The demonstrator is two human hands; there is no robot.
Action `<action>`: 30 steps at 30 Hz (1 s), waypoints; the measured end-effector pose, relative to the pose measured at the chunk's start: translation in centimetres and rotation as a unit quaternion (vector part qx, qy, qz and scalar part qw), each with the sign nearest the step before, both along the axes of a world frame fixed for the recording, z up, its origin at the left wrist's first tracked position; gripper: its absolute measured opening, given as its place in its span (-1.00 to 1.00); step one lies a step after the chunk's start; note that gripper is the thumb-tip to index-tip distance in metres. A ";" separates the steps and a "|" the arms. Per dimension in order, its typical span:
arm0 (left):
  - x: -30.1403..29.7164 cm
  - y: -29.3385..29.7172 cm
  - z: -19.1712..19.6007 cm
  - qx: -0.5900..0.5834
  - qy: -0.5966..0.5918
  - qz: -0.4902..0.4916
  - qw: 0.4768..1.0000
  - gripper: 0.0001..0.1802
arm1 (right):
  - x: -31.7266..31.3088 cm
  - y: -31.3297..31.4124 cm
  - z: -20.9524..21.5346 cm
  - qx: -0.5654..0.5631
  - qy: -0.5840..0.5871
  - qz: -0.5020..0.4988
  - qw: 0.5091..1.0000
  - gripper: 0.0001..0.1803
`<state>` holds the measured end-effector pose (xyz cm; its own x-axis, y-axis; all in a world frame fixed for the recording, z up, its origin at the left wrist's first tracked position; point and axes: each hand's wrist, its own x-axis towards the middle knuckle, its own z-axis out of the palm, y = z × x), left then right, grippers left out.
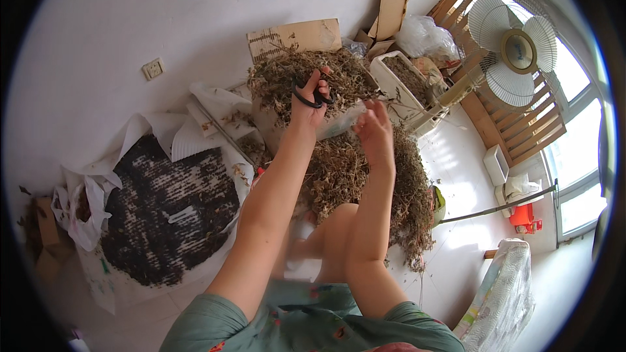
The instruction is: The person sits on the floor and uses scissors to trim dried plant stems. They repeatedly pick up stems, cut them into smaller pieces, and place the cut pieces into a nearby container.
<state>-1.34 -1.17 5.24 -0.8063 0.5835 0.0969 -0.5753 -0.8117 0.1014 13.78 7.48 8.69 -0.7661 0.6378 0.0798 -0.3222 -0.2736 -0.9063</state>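
My left hand (309, 99) is closed around a pair of scissors with black handles (301, 96); I cannot make out the blades. It is above a heap of dried brown plants (280, 68) in a cardboard box (266, 124). To its right, my right hand (374, 127) has curled fingers, slightly blurred, by the box's near right side. Thin dry stems (407, 103) show just beyond those fingers, and whether they grip one is unclear. A larger pile of dried plants (339, 169) lies below both hands, around my bent leg.
At left, dark crumbly material (173, 212) covers a white sheet (124, 290). A white trough (399, 91) stands right of the box, near a fan (518, 51) and a wooden slatted panel (521, 127). A plastic-covered item (499, 287) is at lower right.
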 end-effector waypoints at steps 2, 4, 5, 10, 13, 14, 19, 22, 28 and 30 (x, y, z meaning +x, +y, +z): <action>0.6 0.4 0.1 -0.052 0.001 -0.004 0.999 -0.78 | -2.6 0.2 -1.2 -0.020 0.078 0.127 0.989 -0.63; 0.6 0.3 -0.3 -0.075 0.024 -0.032 0.996 -0.80 | -4.3 -1.5 0.5 0.059 0.025 0.049 0.997 -0.65; 0.9 0.5 -0.2 -0.112 0.013 -0.017 0.993 -0.82 | -4.9 -0.8 -0.1 0.048 0.048 0.039 0.997 -0.69; 0.6 -0.4 -2.4 -0.298 0.095 0.001 0.950 -0.68 | -6.4 0.0 -1.2 0.041 0.102 -0.007 0.994 -0.79; 0.8 -1.1 -0.8 -0.333 0.144 -0.059 0.930 -0.49 | -6.6 2.1 -1.7 0.098 0.082 -0.154 0.980 -0.84; 0.7 -1.3 -1.0 -0.336 0.154 -0.077 0.926 -0.47 | -6.9 2.7 -2.1 0.110 0.072 -0.202 0.970 -0.84; 1.4 -2.4 -1.5 -0.383 0.208 -0.157 0.886 -0.37 | -8.2 5.1 -4.2 0.101 0.152 -0.323 0.929 -0.90; 1.9 -2.3 -1.7 -0.414 0.236 -0.202 0.856 -0.52 | -7.9 4.9 -4.3 0.097 0.135 -0.326 0.931 -0.85; 1.6 -0.5 -4.1 -0.408 0.261 -0.220 0.847 -0.74 | -7.5 3.6 -3.6 0.069 0.168 -0.277 0.944 -0.85; 1.2 -0.2 -3.7 -0.410 0.242 -0.192 0.858 -0.75 | -7.1 3.3 -3.5 0.083 0.148 -0.262 0.950 -0.83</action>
